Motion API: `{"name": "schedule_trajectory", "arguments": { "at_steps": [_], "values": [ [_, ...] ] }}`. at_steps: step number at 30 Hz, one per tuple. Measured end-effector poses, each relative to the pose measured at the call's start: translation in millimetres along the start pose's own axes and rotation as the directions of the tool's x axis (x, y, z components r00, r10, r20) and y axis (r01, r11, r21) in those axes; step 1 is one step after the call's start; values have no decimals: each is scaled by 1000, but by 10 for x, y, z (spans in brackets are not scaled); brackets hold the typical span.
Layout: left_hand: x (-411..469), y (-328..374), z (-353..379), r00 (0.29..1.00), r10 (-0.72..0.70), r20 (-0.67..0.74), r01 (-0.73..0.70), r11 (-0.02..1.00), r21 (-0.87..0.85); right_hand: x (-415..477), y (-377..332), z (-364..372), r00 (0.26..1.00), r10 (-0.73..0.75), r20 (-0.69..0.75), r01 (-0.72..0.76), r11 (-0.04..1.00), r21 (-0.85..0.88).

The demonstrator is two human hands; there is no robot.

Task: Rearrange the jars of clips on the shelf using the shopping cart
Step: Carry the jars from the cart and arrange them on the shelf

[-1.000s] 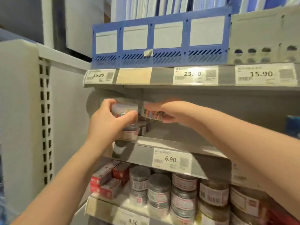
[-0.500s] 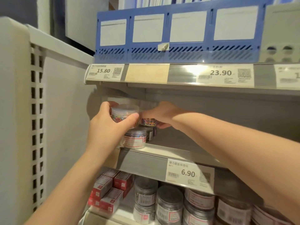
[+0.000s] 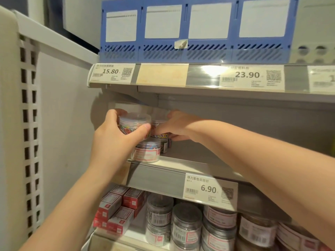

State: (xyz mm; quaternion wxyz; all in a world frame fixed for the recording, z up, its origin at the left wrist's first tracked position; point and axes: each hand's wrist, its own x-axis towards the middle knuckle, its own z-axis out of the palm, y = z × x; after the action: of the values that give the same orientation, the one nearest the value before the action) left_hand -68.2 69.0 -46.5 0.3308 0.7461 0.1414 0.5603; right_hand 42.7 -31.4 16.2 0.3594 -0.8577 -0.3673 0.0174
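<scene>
Left grip (image 3: 116, 144): it is curled round the first jar (image 3: 135, 122), with the thumb laid on the near side and the fingers on the far side.
First jar: clear, with a clear lid, and coloured clips are seen inside. It is held upright in the left grip, at the left end of the middle shelf (image 3: 181, 164).
Right grip (image 3: 179, 125): it is found just to the right of the left grip. It is closed on the second jar (image 3: 159, 130) from above and from the right, and fingertips are seen under the jar.
Second jar: coloured clips are seen at its bottom, but most of it is hidden by the right grip and the first jar. It is held beside the first jar. Whether the two touch cannot be told.
Labelled jar (image 3: 146, 152): it is stood on the middle shelf directly below the left grip and carries a white label with a red frame. Whether the first jar rests on it cannot be told.
Dark jar (image 3: 165, 146): below the right grip, just behind the labelled jar, partly hidden.
Price tag (image 3: 208, 189): it is fixed on the shelf edge, below and to the right of both grips, and 6.90 is printed on it.
Grey jars (image 3: 186, 221): they are stacked on the lowest shelf, well below the grips.
Red boxes (image 3: 116, 211): well below the left grip, to the left of the grey jars.
Blue rack (image 3: 181, 51): above both grips, on the upper shelf (image 3: 235, 96).
</scene>
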Motion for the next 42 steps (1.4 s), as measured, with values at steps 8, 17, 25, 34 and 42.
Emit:
{"name": "schedule_trajectory", "arguments": {
  "at_steps": [8,17,25,34,42],
  "values": [
    [-4,12,-9,1000,6,-17,-6,1000,-14,12,-14,31,1000,21,15,-21,999,-34],
    [3,-18,-6,1000,2,-15,-3,1000,-19,39,-46,78,999,30,-38,-31,999,-35],
    [20,-11,-6,1000,13,-6,-13,1000,-14,-38,-18,-33,999,39,11,-39,999,0],
    [13,48,14,1000,25,7,-24,999,-45,-406,-34,-324,995,-47,-91,19,957,-290],
    [15,189,24,999,15,41,-15,1000,-10,-613,-17,-301,986,-139,88,100,932,347]
  ]
}}
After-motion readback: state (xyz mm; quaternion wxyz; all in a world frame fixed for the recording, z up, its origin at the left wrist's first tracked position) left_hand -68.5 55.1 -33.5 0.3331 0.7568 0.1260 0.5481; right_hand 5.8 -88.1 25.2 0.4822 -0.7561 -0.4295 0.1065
